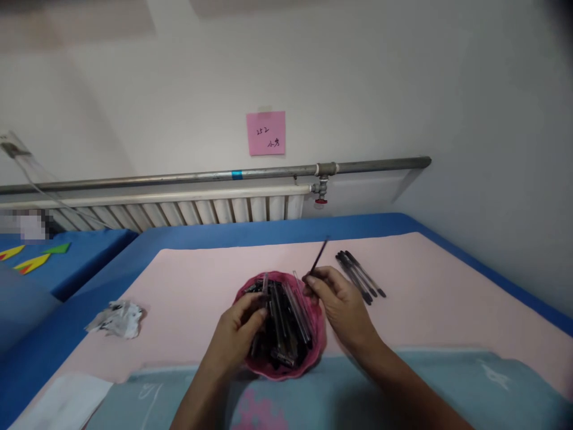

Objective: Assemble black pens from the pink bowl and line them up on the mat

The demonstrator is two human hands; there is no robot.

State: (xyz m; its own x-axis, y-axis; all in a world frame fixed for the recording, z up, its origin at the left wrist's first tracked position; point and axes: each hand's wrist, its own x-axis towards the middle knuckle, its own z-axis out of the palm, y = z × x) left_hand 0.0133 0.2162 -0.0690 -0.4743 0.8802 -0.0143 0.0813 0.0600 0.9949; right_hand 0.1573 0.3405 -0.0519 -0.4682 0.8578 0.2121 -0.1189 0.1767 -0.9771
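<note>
A round pink basket [320, 346] holds many clear pen barrels and black pen parts. Over its left side, my left hand [239, 328] pinches a clear pen barrel [265, 282] that points upward. At the basket's right rim, my right hand [338, 301] has thumb and fingers closed on a thin dark pen refill [319, 255], which tilts up and to the right. Several black-capped pens [360, 278] lie side by side just beyond my right hand. My fingers hide the lower ends of both held pieces.
A pale pink sheet covers the blue-edged table [179, 236]. Crumpled plastic [119, 319] lies at left, white paper [67, 403] at front left. A teal cloth [425, 382] runs along the near edge. Behind stand a radiator [215, 210] and a pipe valve [321, 188].
</note>
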